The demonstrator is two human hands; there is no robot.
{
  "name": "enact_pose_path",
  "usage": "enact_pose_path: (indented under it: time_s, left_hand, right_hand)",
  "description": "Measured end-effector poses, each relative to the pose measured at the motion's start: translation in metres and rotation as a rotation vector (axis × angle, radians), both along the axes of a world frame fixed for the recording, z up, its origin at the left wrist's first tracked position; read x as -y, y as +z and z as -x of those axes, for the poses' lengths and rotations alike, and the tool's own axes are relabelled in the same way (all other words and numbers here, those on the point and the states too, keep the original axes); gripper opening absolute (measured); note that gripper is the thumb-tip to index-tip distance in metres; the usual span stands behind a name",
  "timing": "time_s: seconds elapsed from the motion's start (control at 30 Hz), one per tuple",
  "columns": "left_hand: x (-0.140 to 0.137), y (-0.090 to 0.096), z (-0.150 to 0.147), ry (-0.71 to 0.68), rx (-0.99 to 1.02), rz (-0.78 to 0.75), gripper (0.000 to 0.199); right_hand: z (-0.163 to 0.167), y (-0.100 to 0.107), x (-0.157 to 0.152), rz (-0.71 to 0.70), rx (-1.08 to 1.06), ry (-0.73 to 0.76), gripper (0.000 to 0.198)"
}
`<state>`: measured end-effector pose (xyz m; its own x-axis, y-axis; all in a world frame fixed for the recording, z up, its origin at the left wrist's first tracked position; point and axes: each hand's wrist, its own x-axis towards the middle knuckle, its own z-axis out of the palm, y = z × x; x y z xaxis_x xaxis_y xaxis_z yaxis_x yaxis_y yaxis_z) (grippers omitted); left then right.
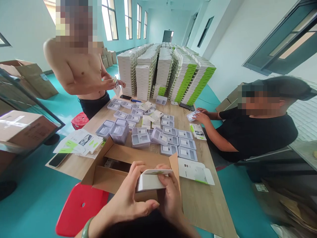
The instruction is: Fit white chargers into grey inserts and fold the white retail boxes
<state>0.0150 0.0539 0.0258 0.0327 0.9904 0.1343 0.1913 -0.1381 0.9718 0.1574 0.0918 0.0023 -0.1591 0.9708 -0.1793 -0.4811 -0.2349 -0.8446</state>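
Note:
Close in front of me, a small white carton with a raised end flap is held between both hands. My left hand wraps its left side, with the thumb lying apart below. My right hand grips the right side, its thumb pressed on the flap. Just beyond and beneath is an open brown cardboard box, with something small and printed partly visible inside. Behind it, several clear plastic trays lie in rows, some holding a white piece. A taller stack of nested trays stands at their left.
Flat printed cartons lie right of the box; printed sheets and a phone lie left. A co-worker stands at left holding a carton; another sits at right handling a tray. White boxes tower behind. A red stool is below left.

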Motion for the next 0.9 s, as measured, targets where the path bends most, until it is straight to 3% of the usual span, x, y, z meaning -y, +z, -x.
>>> enact_pose_path:
  time_s: [0.1, 0.23, 0.4, 0.67, 0.9]
  left_hand:
    - [-0.002, 0.004, 0.010, -0.097, -0.023, 0.210, 0.075]
    - [-0.003, 0.002, 0.007, -0.050, -0.008, 0.317, 0.069]
    - [-0.001, -0.010, 0.000, 0.171, 0.021, 0.296, 0.066]
    - [0.001, -0.011, -0.007, 0.241, 0.123, 0.297, 0.065]
    - [0.003, -0.016, -0.009, 0.251, 0.131, 0.269, 0.061]
  right_hand:
    - [0.000, 0.005, -0.014, 0.136, -0.109, 0.100, 0.026]
    - [-0.001, 0.010, -0.015, 0.192, -0.033, 0.066, 0.042]
    - [-0.005, 0.013, -0.003, 0.130, 0.063, 0.164, 0.077]
    - [-0.006, 0.007, 0.001, 0.024, 0.052, 0.248, 0.081]
    - [-0.003, 0.007, 0.004, 0.048, 0.020, 0.212, 0.084]
